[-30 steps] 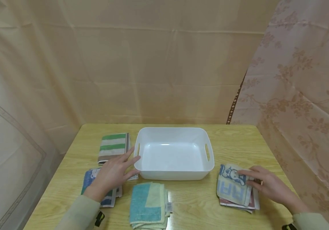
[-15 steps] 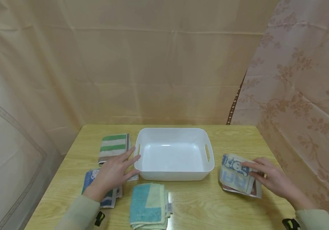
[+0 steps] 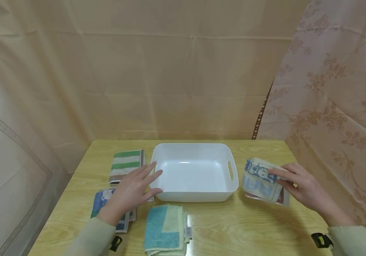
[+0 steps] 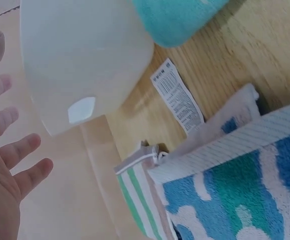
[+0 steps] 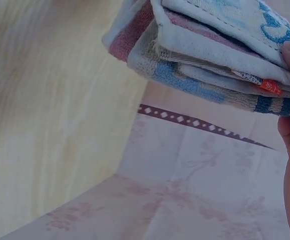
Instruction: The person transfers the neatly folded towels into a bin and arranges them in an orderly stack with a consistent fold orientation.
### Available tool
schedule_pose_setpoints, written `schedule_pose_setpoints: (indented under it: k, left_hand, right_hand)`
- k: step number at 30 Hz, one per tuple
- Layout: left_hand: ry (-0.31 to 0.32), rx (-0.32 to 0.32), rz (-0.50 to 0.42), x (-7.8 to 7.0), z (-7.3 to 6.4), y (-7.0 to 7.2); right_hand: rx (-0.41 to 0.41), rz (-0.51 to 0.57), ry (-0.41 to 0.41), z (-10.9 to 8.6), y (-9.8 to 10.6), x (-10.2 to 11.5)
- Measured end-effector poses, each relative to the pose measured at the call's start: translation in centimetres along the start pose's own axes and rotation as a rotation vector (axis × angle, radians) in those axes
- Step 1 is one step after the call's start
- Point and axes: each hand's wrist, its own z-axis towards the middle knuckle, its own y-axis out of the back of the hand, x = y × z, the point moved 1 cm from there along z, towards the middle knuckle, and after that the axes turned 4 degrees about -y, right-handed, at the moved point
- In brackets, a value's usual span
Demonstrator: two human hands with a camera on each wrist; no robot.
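My right hand pinches a small stack of folded towels by its right side, lifted off the table to the right of the white bin. The top towel is pale with a blue animal figure and letters. In the right wrist view, the folded towels show layered edges and a red-and-white label, with the thumb above and a finger below. My left hand has its fingers spread at the bin's left side; in the left wrist view it holds nothing. Whether it touches the bin I cannot tell.
A green-striped towel lies left of the bin. A blue patterned towel, partly hidden by my left arm, lies nearer. Folded teal-and-yellow towels with a tag lie in front of the bin. Curtains hang behind the wooden table.
My right hand has raised the folded towels off the table and carried them away from me. My left hand has shifted slightly right, its fingers now overlapping the bin's left end.
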Motion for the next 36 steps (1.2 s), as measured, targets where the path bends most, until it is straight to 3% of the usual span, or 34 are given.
schedule_pose_setpoints:
  k: [14, 22, 36]
  left_hand:
    - [-0.051, -0.041, 0.022, -1.4, 1.4, 0.1]
    - [-0.09, -0.09, 0.03, -2.1, 2.2, 0.2]
    - [-0.104, -0.077, -0.006, -3.3, 3.9, 0.1]
  right_hand:
    - [-0.047, -0.033, 0.059, 3.9, 1.3, 1.1]
    - [-0.057, -0.053, 0.092, 5.9, 1.0, 1.8]
    - [-0.049, -0.054, 0.14, 9.0, 0.9, 3.6]
